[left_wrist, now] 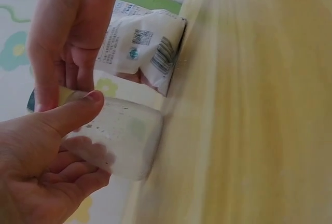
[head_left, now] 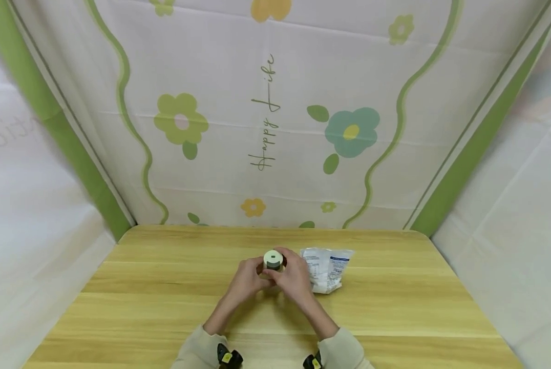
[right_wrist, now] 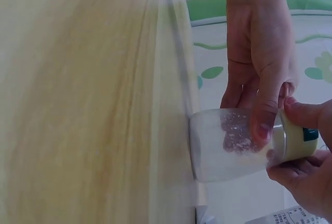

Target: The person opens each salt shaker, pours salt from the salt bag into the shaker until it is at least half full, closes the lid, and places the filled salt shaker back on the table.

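A clear jar (left_wrist: 129, 136) with white powdery specks inside stands upright, its base right at the tabletop. My left hand (head_left: 247, 280) grips the jar's body, thumb on one side and fingers round the other. Up at the cream lid (right_wrist: 295, 140), which carries a dark green label, my right hand (head_left: 295, 277) holds it between thumb and fingers. From above, the lid's round top shows between both hands, and the body below is mostly hidden. The lid sits on the jar's mouth.
A white printed packet (head_left: 323, 271) stands on the wooden table (head_left: 395, 297) just right of my right hand. Beyond the table's back edge hangs a white curtain (head_left: 229, 77) with flowers, and similar cloth closes both sides.
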A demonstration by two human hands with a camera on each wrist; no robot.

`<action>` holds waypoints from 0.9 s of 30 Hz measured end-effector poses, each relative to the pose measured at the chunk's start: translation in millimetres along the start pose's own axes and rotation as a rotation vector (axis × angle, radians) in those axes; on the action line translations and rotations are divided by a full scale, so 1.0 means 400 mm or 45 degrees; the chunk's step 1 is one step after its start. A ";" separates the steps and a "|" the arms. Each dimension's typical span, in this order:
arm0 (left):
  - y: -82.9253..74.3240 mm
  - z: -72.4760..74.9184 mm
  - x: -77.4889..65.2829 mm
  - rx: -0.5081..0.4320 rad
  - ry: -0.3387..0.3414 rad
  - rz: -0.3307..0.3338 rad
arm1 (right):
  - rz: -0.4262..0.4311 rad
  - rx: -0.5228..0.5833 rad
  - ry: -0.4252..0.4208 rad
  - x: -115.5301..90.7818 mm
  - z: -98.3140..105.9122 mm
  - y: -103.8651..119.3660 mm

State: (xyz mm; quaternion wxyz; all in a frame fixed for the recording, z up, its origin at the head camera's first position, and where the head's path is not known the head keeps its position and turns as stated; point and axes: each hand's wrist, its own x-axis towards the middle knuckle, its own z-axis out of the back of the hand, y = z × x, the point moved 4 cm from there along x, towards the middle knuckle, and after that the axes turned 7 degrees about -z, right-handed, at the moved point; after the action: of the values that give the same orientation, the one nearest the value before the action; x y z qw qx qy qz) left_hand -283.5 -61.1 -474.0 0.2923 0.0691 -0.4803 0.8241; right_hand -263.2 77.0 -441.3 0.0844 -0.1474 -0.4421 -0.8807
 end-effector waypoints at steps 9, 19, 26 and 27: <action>0.001 0.010 0.002 0.019 0.002 0.050 | -0.036 -0.013 0.021 -0.004 -0.006 0.008; 0.008 0.006 -0.003 0.024 0.005 0.092 | -0.069 0.027 -0.060 -0.011 -0.015 0.006; 0.007 0.010 -0.005 0.009 -0.008 0.060 | -0.081 0.123 -0.068 -0.012 -0.012 0.011; 0.007 0.012 -0.005 0.006 -0.014 0.061 | -0.079 0.129 -0.064 -0.013 -0.012 0.012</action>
State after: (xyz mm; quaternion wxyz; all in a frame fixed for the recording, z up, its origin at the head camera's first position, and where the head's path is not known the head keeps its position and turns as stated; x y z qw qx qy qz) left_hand -284.2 -67.0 -474.4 0.2697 0.0627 -0.4815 0.8315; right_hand -258.0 70.5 -442.1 0.0531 -0.1511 -0.4924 -0.8555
